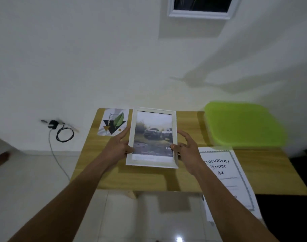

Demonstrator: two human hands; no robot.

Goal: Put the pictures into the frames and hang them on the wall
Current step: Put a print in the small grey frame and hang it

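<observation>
The left hand's fingers [123,135] lie along the left edge of a white picture frame [149,162], with the index finger stretched up the side and the thumb pressed on the front near the lower left corner. The left hand [118,148] thus pinches that edge. The right hand [188,148] grips the opposite edge, its thumb on the front of the right border. Its fingers [183,134] are loosely bent beside and behind the frame.

The frame holds a car picture [153,135] that shows off-road vehicles in a hazy landscape. It is held upright in portrait position between the two hands, over the middle of the wooden desk [149,179]. It is not clear whether its lower edge touches the desk.

A leaf print [113,122] lies flat on the desk just left of the frame, partly behind the left hand's fingers. To the right, a sheet printed "Document Frame A4" [224,172] hangs over the desk's near edge. Beyond it sits a green plastic lid [243,124].

On the white wall [79,58], a charger [52,124] with a looped cable [64,135] is plugged in to the left. A second white frame [199,14] hangs at the top.
</observation>
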